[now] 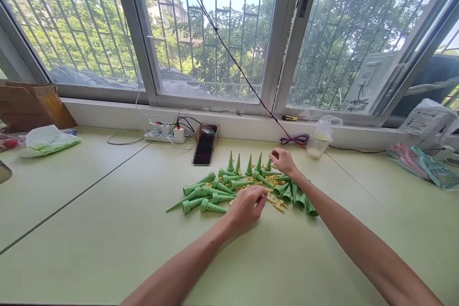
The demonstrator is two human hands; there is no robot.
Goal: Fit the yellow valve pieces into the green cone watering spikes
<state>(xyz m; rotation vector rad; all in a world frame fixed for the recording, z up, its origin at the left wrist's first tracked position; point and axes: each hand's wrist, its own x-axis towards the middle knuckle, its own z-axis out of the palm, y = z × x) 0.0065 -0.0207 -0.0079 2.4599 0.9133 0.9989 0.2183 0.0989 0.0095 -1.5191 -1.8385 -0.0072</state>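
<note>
The table (107, 253) carries a heap of parts at its middle, in front of the window sill (236, 122). Both hands stand at this heap: the right hand (285, 162) at its far right side, the left hand (247, 204) at its near edge.

The green cones (213, 207) form the bulk of the heap. Those on the left lie flat, with long axes running mostly left to right. Those on the right lie with open bases toward the person and tips pointing away. Along the far edge, a short row of cones stands upright, axes vertical.

Governing relation: the upright cone at the right end of the row (268, 166) lies just left of and below the right fingertips. The right hand is the nearer of the two; the left hand is on the near side, across the heap. The right fingers are curled, and whether they grip the cone cannot be told.

The small yellow pieces (278, 207) lie among the cones and just beside the left fingertips. The left thumb and index finger are bent toward each other; whether they hold a piece cannot be told.
</note>
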